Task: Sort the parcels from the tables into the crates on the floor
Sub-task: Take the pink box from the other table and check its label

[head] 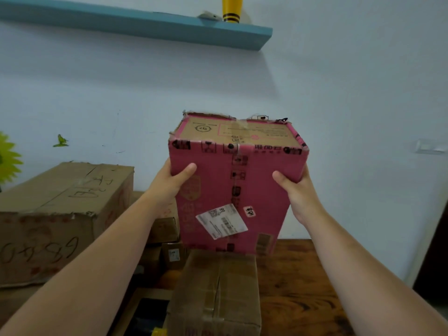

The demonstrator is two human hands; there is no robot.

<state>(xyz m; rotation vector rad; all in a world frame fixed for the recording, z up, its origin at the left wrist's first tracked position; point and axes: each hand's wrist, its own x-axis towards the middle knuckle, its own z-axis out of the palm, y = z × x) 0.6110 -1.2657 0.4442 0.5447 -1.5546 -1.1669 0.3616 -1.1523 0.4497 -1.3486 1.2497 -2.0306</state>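
Note:
A tall pink cardboard parcel (230, 187) with a white shipping label hangs in mid-air above the wooden table (298, 287). My left hand (169, 183) grips its left side, thumb across the front face. My right hand (298, 192) grips the right side the same way. The fingers of both hands are hidden behind the box. Right below the pink parcel stands a brown taped parcel (218, 292). No crate is in view.
A big brown box (60, 214) with handwriting stands at the left. Several small brown boxes (167, 238) are stacked between it and the pink parcel. A blue wall shelf (169, 27) runs overhead. A dark doorway edge (434, 258) shows at the right.

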